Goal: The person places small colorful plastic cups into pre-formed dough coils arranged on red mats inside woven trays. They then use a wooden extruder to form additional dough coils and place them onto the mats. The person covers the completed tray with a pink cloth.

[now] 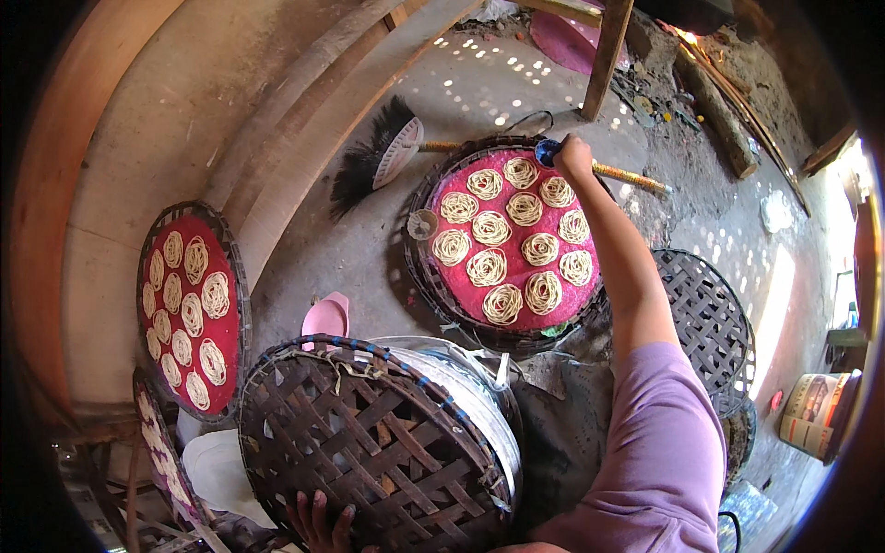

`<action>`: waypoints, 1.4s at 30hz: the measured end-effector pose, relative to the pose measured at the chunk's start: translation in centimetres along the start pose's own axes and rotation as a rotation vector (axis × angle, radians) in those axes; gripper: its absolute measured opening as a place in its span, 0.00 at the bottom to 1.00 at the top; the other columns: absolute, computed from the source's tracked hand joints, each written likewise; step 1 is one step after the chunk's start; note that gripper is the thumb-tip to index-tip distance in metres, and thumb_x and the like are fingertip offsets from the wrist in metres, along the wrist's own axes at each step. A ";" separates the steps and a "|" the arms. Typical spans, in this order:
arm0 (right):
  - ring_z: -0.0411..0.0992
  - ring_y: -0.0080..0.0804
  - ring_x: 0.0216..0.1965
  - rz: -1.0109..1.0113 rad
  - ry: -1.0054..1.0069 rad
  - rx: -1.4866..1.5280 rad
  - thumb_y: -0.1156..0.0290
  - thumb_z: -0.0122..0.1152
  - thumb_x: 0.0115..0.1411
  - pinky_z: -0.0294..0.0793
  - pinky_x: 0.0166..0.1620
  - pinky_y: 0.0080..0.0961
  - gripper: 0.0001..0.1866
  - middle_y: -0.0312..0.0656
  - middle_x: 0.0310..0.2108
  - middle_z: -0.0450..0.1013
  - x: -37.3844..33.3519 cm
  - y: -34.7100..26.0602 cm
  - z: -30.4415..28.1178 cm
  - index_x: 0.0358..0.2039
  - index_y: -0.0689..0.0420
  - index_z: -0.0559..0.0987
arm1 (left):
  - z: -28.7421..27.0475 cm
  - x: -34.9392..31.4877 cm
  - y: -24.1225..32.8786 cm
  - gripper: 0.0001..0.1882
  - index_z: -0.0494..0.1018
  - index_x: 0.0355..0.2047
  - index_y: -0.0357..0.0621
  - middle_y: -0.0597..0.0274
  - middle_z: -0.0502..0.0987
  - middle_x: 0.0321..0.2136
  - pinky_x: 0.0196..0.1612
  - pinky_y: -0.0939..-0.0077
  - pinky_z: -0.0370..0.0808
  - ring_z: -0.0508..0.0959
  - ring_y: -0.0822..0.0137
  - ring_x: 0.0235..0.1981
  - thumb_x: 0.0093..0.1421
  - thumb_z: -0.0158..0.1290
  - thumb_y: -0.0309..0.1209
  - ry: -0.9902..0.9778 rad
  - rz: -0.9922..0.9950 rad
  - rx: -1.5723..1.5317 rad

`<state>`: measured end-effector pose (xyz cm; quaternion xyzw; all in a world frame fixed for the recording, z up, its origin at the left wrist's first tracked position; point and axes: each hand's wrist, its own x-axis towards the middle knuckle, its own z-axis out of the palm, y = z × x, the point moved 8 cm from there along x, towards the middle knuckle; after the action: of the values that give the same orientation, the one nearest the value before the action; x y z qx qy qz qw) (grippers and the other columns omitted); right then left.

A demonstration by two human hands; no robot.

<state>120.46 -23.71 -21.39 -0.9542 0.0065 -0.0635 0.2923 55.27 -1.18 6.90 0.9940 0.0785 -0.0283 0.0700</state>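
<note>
My right hand point(573, 157) reaches to the far rim of a round tray point(417, 263) and is closed round a small blue cup point(548, 154). The tray is covered with pink-red sheeting that bears several coiled nests of pale noodles point(491, 228). At the lower edge, the fingers of my left hand point(318, 523) rest over a dark, open-weave tray point(369, 433), steadying it at a tilt; the thumb and palm are out of sight. A white bucket point(479, 387) stands partly hidden behind this tray.
Another tray of noodle nests point(194, 309) leans at left, above a partly hidden one point(161, 452). A black-bristled broom point(378, 157) lies beyond. Pink plastic scoop point(326, 316), black woven trays point(705, 318), a labelled bucket point(819, 415) and firewood logs point(719, 115) surround the space.
</note>
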 end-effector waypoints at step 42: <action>0.72 0.39 0.48 -0.173 -1.619 0.852 0.58 0.54 0.66 0.73 0.52 0.33 0.23 0.51 0.45 0.73 -30.9 -39.3 -2.4 0.49 0.67 0.71 | -0.8 -1.3 0.4 0.32 0.63 0.62 0.61 0.57 0.54 0.66 0.66 0.39 0.42 0.51 0.46 0.67 0.58 0.52 0.53 0.071 -0.128 -0.092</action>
<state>88.50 9.10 -1.09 -0.5164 -0.2953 0.6054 0.5287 54.04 -1.61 7.86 0.9831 0.1457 0.0062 0.1107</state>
